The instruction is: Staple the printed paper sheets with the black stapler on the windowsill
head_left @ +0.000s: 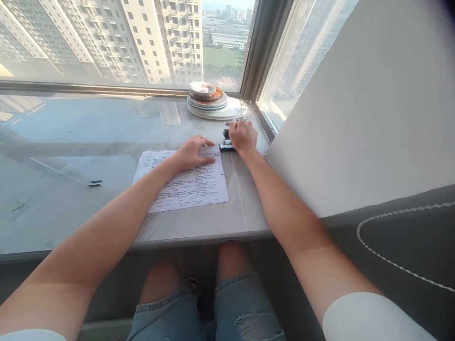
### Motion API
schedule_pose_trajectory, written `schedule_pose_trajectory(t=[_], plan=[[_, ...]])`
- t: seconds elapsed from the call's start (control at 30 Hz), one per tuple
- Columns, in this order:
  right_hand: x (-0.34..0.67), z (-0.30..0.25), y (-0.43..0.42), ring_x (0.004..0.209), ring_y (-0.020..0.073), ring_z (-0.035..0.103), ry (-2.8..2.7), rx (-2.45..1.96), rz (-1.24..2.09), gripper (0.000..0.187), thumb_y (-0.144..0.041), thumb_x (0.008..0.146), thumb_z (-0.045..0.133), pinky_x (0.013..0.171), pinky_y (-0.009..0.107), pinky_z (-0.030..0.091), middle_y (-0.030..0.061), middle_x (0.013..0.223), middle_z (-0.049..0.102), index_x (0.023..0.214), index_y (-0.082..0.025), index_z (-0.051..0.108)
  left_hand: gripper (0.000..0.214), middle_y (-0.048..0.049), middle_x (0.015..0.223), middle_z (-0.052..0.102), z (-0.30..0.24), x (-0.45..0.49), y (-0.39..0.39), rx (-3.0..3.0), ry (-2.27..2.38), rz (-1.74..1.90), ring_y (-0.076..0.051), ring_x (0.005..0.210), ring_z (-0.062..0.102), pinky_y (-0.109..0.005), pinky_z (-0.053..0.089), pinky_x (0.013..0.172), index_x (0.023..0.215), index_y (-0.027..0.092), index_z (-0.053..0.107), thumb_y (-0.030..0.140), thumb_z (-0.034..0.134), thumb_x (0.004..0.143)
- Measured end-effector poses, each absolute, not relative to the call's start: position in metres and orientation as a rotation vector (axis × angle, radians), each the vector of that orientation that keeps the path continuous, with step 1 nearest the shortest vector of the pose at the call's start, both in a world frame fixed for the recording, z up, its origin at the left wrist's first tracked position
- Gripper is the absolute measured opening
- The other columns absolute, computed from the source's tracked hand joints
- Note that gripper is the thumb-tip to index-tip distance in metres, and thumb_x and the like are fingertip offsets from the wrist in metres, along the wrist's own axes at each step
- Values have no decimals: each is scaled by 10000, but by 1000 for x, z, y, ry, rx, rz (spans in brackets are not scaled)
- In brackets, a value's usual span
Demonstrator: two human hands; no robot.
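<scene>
A small stack of printed papers (192, 189) lies on the windowsill, its far right corner at the black stapler (226, 143). My left hand (195, 152) rests flat on the papers near that corner, thumb and fingers spread apart. My right hand (243, 135) is closed in a fist at the stapler's top and right side, covering much of it. Whether the corner of the papers sits inside the stapler's jaw is too small to make out.
Behind the stapler, a pile of plates (208, 108) stands in the window corner. A short strip of staples (95, 183) lies on the sill (64, 208) to the left. A white wall panel (373, 118) rises at the right, with a beaded cord (359, 232) below it.
</scene>
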State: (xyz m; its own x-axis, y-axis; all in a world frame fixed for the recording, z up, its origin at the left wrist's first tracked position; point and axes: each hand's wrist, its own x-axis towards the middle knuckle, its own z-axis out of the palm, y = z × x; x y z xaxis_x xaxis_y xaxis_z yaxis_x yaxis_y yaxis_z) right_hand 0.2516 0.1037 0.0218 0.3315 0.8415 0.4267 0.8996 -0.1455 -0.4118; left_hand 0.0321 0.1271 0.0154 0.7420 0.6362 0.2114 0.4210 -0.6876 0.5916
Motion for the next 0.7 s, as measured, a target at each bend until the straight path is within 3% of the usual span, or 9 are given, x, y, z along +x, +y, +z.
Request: schedule_pose_trajectory(t=[0.1,0.2,0.37,0.53,0.7], plan=[[259,22,105,772,219,575,-1444,-1945,-111,601,-451,1098,202,761,361,447,70,697,542,777,-192,639,568,-84,1236,582,17,32,126,2411,815,613,-314,1200,549,-495,478,1036,1206,260,657,520,816,727],[257,27,101,829,208,579,-1519,-1804,-128,582,-484,1098,183,796,350,447,73,799,596,920,-200,659,506,-70,1188,609,18,32,126,2304,882,777,-282,1146,567,-466,504,963,1199,272,599,491,773,778],[252,38,87,949,227,593,-1784,-1800,7,495,-566,1051,343,854,350,451,93,961,668,1072,-201,676,278,-65,1089,648,19,31,135,2034,1031,975,-229,1022,601,-380,532,824,1089,277,583,491,571,912],[252,38,84,1091,274,576,-1936,-1834,37,407,-484,981,532,898,375,469,144,1171,676,1235,-186,643,374,-69,1127,660,18,30,139,1940,1040,970,-232,1002,617,-371,544,752,1069,297,604,622,514,906],[243,50,79,1176,312,572,-1793,-1822,-110,438,-365,1027,439,912,420,486,163,1294,628,1408,-179,547,573,-99,1149,676,16,28,142,1810,955,1043,-272,1066,620,-433,535,797,1095,292,620,780,381,914]])
